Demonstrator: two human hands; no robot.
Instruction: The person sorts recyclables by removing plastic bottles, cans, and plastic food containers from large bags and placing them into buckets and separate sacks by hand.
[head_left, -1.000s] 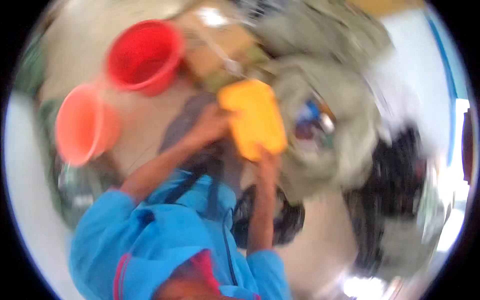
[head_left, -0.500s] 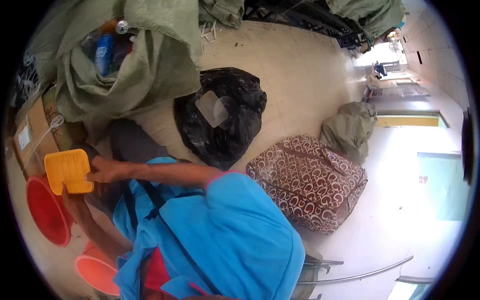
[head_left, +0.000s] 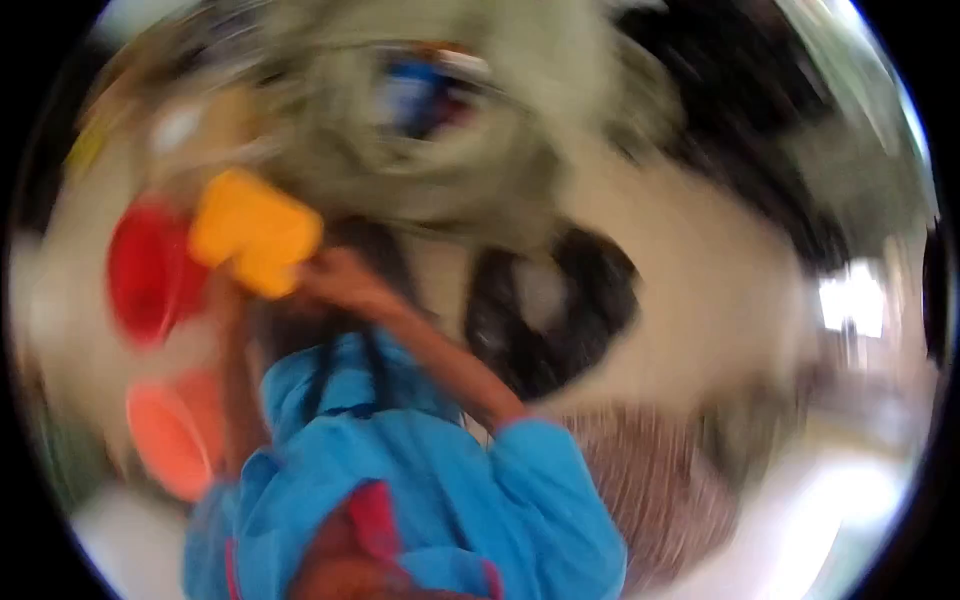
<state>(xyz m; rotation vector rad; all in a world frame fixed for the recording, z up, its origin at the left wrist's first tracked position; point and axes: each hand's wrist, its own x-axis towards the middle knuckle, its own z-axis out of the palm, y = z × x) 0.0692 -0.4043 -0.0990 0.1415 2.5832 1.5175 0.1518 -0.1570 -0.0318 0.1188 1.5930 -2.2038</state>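
Observation:
Both my hands hold a yellow-orange plastic tray (head_left: 258, 228) in front of my legs. My left hand (head_left: 228, 282) grips its lower left edge, and my right hand (head_left: 340, 280) has its fingers closed on the lower right edge. Motion blur hides the finer detail of the fingers. Just left of the tray stands a red bucket (head_left: 145, 270), with a pinkish-orange bucket (head_left: 175, 430) below it. Above and to the right, a green woven sack (head_left: 480, 180) gapes around a blue item (head_left: 412, 95) and other things too blurred to name.
A black plastic bag (head_left: 590, 310) lies on the floor (head_left: 710, 260) right of my legs, something pale and translucent on it. A brown patterned bag (head_left: 650, 490) is at the lower right. A cardboard box (head_left: 225, 125) lies behind the tray, and dark items (head_left: 740, 90) are heaped at the upper right.
Since half a second ago the view has swung back left, so the buckets, sack and bags appear shifted and blurred. The tray is still in both my hands.

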